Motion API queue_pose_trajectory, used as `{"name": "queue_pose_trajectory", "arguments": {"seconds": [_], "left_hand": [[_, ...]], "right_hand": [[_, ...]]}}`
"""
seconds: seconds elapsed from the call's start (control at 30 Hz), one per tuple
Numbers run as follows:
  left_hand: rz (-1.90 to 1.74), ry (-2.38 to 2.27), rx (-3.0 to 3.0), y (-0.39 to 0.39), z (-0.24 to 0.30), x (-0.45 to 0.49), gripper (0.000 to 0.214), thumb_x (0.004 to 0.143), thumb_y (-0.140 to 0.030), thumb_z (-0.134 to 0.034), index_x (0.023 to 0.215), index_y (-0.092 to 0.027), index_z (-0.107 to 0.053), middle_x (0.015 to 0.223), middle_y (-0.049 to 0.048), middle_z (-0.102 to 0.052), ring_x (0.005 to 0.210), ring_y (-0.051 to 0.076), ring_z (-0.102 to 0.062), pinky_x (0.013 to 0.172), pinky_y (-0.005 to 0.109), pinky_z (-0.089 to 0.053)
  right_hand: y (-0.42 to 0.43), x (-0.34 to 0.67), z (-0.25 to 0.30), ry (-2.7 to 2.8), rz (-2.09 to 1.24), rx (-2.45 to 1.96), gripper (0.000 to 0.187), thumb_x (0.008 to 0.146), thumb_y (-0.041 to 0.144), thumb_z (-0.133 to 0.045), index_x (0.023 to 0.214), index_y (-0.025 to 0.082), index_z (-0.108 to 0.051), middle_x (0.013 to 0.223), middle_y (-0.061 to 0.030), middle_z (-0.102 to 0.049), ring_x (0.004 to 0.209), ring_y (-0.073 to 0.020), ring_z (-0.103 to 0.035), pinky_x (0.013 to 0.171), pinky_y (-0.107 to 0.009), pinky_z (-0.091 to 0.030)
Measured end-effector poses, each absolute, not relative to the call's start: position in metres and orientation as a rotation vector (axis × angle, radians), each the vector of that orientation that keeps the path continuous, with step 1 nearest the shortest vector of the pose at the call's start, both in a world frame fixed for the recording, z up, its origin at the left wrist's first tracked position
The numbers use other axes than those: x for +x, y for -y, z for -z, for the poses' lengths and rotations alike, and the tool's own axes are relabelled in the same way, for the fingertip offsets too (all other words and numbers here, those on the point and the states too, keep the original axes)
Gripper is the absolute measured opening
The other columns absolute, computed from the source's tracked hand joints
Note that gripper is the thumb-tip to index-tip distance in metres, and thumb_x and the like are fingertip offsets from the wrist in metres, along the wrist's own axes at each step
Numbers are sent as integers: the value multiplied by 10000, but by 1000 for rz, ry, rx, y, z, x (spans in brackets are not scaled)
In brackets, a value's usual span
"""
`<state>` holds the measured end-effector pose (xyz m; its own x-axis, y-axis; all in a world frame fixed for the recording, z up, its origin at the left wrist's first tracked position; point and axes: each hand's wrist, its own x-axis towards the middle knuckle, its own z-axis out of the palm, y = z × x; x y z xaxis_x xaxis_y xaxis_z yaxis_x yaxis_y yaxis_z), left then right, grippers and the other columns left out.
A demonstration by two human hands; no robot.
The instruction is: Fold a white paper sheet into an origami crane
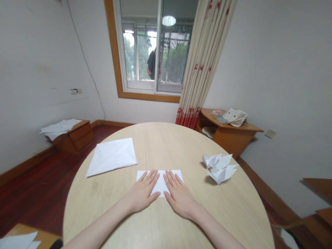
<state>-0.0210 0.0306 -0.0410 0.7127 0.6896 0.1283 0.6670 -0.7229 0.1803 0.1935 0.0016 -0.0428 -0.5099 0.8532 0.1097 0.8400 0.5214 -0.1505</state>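
A small white sheet of paper [161,186] lies flat on the round wooden table [166,141] in front of me. My left hand [144,192] rests on its left half, palm down with the fingers stretched out. On the right half lies my right hand [178,195], also flat and open. Both thumbs point inward near the paper's lower edge, with a strip of white showing between the hands. Much of the sheet is hidden beneath them, so I cannot tell how it is folded.
A stack of white paper [112,155] lies at the table's left. Folded paper shapes [220,168], resembling cranes, stand at the right. Beyond the table are a low wooden cabinet [82,135] with papers, a corner desk [230,133] with a cloth bag, and a curtain [199,69] by the window.
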Motion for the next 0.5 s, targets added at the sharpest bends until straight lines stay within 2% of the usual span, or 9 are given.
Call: {"name": "queue_pose_trajectory", "arguments": {"seconds": [0.23,0.5], "left_hand": [[-218,-1073,2756,-35,38,-24,634,981,-524,-307,1496,-179,-173,1551,118,-155,1437,224,-123,1160,442,-146],[-111,-1032,2673,-42,31,-36,672,949,-591,-337,1499,-244,-163,1553,120,-82,1435,279,-32,1141,528,-108]], "right_hand": [[-4,197,42,2604,-148,-1461,566,984,367,-328,1488,138,-210,1545,-120,-182,1437,-231,-109,1161,-498,-187],[-6,201,36,2639,-279,-1493,561,989,348,-318,1497,178,-153,1555,-95,-125,1441,-223,-55,1164,-518,-133]]}}
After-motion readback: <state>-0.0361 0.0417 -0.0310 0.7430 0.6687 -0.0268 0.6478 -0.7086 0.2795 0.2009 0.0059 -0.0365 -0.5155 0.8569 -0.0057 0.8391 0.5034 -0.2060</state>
